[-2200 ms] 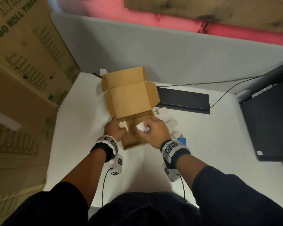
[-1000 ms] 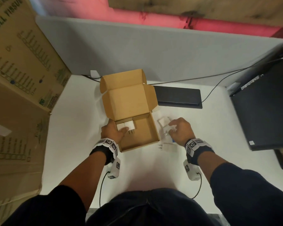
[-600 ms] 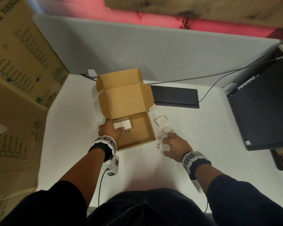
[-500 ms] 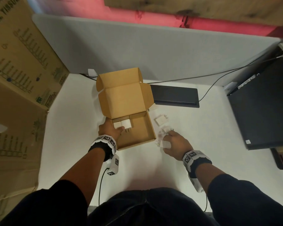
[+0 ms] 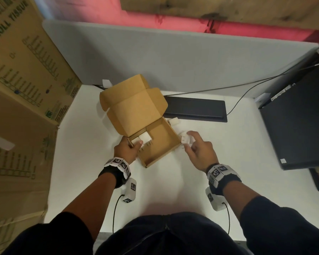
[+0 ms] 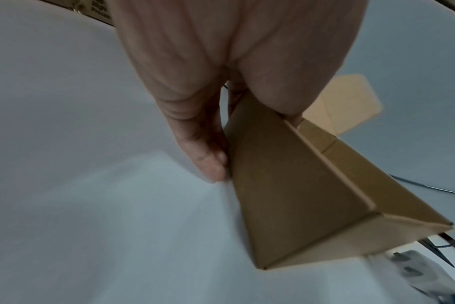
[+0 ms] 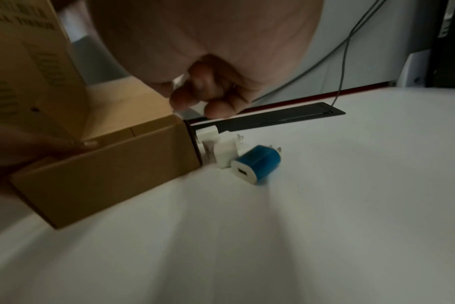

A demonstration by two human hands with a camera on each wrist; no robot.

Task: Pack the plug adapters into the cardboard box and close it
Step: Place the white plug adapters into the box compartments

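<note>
The small brown cardboard box (image 5: 160, 144) stands open on the white table (image 5: 228, 153), with its lid flap (image 5: 136, 111) raised toward the far side. The left hand (image 5: 126, 150) holds the box at its near-left wall: the thumb lies over the rim inside, and the fingers (image 6: 210, 162) press against the outer side of the wall down at the table. Inside the box, in the far-left corner just beside the thumb, lie two white plug adapters (image 5: 143, 138) side by side.

The right hand (image 5: 201, 152) is just beside the right wall of the box, a little above the table. Its fingers (image 7: 216, 109) are curled round a white plug adapter (image 5: 186, 139) — in the wrist view only small white parts of it show between them, so I cannot tell exactly how it sits in the grip.

On the table, near the right corner of the box, more adapters lie: a white cube-shaped adapter (image 7: 225, 151) touching or almost touching the box wall, and just beside it a blue plug adapter with a white face (image 7: 257, 163), lying on its side. One more white adapter (image 5: 174, 121) lies at the far-right corner of the box, next to a flat black panel (image 5: 195, 109) set in the table.

At the left stands a large printed carton (image 5: 26, 80); at the right — a black computer case (image 5: 302, 122).
</note>
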